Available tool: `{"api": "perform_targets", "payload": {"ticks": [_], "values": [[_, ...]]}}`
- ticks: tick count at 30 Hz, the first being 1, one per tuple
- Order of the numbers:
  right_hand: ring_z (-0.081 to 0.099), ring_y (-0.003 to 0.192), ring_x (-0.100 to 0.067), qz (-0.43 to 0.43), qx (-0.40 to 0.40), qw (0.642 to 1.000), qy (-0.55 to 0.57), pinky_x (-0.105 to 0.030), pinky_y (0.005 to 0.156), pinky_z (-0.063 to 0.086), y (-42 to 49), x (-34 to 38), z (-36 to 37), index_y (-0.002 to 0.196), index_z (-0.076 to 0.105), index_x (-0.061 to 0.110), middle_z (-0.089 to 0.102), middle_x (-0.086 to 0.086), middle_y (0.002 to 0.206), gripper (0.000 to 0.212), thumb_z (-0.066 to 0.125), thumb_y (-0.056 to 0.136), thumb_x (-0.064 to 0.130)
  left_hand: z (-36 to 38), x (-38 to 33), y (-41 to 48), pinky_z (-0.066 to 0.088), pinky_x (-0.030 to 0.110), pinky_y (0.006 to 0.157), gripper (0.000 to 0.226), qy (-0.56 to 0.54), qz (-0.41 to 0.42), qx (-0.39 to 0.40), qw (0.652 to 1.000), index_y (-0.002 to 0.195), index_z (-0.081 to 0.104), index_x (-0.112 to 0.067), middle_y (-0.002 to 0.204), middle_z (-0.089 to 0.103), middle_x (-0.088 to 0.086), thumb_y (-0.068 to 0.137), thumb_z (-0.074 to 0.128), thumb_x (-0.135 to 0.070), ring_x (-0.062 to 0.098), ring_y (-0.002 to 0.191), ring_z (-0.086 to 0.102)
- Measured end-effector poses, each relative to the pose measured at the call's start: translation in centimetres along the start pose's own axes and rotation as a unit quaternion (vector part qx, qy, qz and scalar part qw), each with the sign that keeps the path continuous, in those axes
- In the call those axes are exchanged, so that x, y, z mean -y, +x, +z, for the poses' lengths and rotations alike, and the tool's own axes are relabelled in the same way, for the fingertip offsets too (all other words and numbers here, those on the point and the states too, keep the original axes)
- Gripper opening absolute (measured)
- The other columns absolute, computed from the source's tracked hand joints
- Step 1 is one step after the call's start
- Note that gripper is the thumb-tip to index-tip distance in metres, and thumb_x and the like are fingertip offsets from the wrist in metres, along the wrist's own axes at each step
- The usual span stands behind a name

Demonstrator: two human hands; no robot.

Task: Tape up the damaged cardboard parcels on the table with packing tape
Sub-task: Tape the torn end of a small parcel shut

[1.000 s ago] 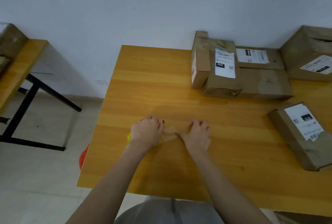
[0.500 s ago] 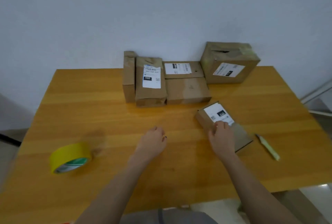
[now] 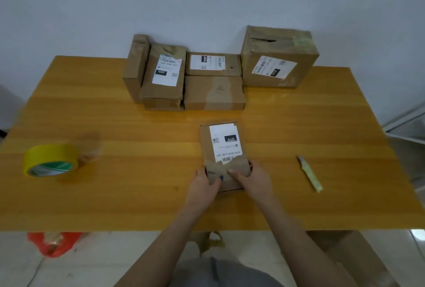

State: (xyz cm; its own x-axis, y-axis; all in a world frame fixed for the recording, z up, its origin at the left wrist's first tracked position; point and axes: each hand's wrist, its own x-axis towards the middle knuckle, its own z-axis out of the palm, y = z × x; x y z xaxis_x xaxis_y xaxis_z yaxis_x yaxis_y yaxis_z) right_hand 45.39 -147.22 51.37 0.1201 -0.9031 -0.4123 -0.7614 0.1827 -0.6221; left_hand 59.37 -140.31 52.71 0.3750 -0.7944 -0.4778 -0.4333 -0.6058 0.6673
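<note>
Head view: left hand (image 3: pixel 204 183) and right hand (image 3: pixel 251 181) grip one parcel (image 3: pixel 224 148); five parcels (image 3: pixel 213 92) behind.

Both forearms extended; left hand (image 3: pixel 204 182) and right hand (image 3: pixel 254 181) curled, thumbs inward.

One head-worn wide-angle view looks forward and steeply down from the near edge of the wooden surface (image 3: pixel 138 194), facing the white wall (image 3: pixel 92 10); forearms enter from below, close to the lens.
</note>
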Motion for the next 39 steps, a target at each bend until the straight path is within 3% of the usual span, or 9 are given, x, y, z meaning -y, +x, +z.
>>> {"api": "perform_targets", "payload": {"ticks": [4, 10, 17, 21, 27, 30, 32, 36, 39], "values": [[0.060, 0.107, -0.025, -0.008, 0.000, 1.000, 0.006, -0.034, 0.082, 0.051, -0.3, -0.4, 0.5, 0.129, 0.053, 0.013, 0.062, -0.005, 0.119, 0.077, 0.071, 0.072, 0.062, 0.0, 0.9, -0.5, 0.042, 0.026, 0.087, 0.052, -0.013, 0.012, -0.030, 0.999, 0.137, 0.041, -0.009, 0.132, 0.047, 0.009, 0.092, 0.059, -0.027, 0.025, 0.116, 0.051], [0.060, 0.107, -0.022, -0.010, 0.003, 1.000, 0.000, -0.033, 0.080, 0.050, -0.7, -0.4, 0.4, 0.131, 0.050, 0.015, 0.061, -0.003, 0.121, 0.077, 0.071, 0.073, 0.061, 0.4, 0.9, 0.7, 0.041, 0.037, 0.102, 0.054, -0.094, -0.060, -0.033, 0.993, 0.136, 0.045, -0.011, 0.131, 0.043, 0.013, 0.088, 0.065, -0.028, 0.029, 0.123, 0.042], [0.062, 0.102, -0.020, -0.012, -0.012, 0.999, 0.050, -0.036, 0.082, 0.053, -1.2, 0.6, 1.0, 0.124, 0.052, 0.016, 0.064, -0.001, 0.115, 0.069, 0.075, 0.072, 0.056, 0.0, 1.4, 0.1, 0.043, 0.039, 0.101, 0.062, -0.100, 0.013, -0.069, 0.992, 0.147, 0.031, -0.012, 0.139, 0.048, 0.007, 0.093, 0.058, -0.027, 0.024, 0.125, 0.047], [0.061, 0.100, -0.019, -0.019, -0.002, 0.998, 0.056, -0.035, 0.081, 0.053, -1.9, 1.4, 1.8, 0.122, 0.051, 0.015, 0.063, -0.001, 0.113, 0.068, 0.075, 0.073, 0.054, -1.3, 2.7, 0.1, 0.035, 0.041, 0.105, 0.069, 0.009, 0.035, -0.073, 0.997, 0.152, 0.013, -0.010, 0.147, 0.039, 0.009, 0.097, 0.049, -0.031, 0.028, 0.132, 0.039], [0.055, 0.086, -0.012, -0.014, 0.069, 0.997, 0.023, -0.012, 0.055, 0.038, -2.0, 2.6, 2.0, 0.109, 0.053, 0.014, 0.060, 0.002, 0.099, 0.045, 0.057, 0.089, 0.054, -3.3, 3.0, 0.7, 0.020, 0.044, 0.115, 0.062, 0.142, 0.031, -0.027, 0.989, 0.150, 0.007, -0.004, 0.158, 0.014, 0.012, 0.102, 0.035, -0.031, 0.027, 0.146, 0.009], [0.061, 0.078, -0.021, 0.010, 0.061, 0.997, 0.038, -0.029, 0.064, 0.052, -1.3, 3.7, 1.8, 0.092, 0.060, 0.011, 0.063, -0.003, 0.081, 0.056, 0.034, 0.095, 0.061, -3.3, 2.7, 0.4, 0.013, 0.039, 0.118, 0.059, 0.236, 0.064, -0.074, 0.967, 0.150, 0.002, -0.002, 0.160, -0.002, 0.014, 0.103, 0.028, -0.026, 0.027, 0.147, -0.004], [0.067, 0.071, -0.027, 0.034, 0.069, 0.996, 0.044, -0.042, 0.065, 0.058, -0.6, 4.2, 1.9, 0.092, 0.063, 0.009, 0.067, -0.011, 0.079, 0.063, 0.032, 0.094, 0.063, -2.5, 1.9, -0.1, 0.005, 0.037, 0.119, 0.061, 0.282, 0.121, -0.092, 0.947, 0.150, -0.003, -0.002, 0.159, -0.010, 0.015, 0.103, 0.022, -0.031, 0.027, 0.147, -0.011], [0.069, 0.057, -0.029, 0.088, 0.150, 0.984, 0.035, -0.038, 0.056, 0.060, -0.1, 4.7, 1.6, 0.100, 0.059, 0.006, 0.068, -0.018, 0.077, 0.058, 0.038, 0.094, 0.060, -0.1, 1.8, -0.8, -0.018, 0.038, 0.110, 0.082, 0.341, 0.111, -0.038, 0.933, 0.145, -0.017, 0.002, 0.154, -0.021, 0.022, 0.096, 0.013, -0.057, 0.033, 0.144, -0.019], [0.071, 0.067, -0.034, 0.084, 0.193, 0.976, 0.049, -0.041, 0.066, 0.060, 0.9, 4.7, 1.1, 0.106, 0.059, 0.010, 0.070, -0.018, 0.088, 0.053, 0.040, 0.095, 0.058, 0.9, 1.7, -0.8, -0.003, 0.043, 0.114, 0.088, 0.360, 0.133, -0.054, 0.922, 0.145, 0.000, 0.008, 0.154, -0.001, 0.028, 0.090, 0.008, -0.062, 0.039, 0.145, 0.002]]}}
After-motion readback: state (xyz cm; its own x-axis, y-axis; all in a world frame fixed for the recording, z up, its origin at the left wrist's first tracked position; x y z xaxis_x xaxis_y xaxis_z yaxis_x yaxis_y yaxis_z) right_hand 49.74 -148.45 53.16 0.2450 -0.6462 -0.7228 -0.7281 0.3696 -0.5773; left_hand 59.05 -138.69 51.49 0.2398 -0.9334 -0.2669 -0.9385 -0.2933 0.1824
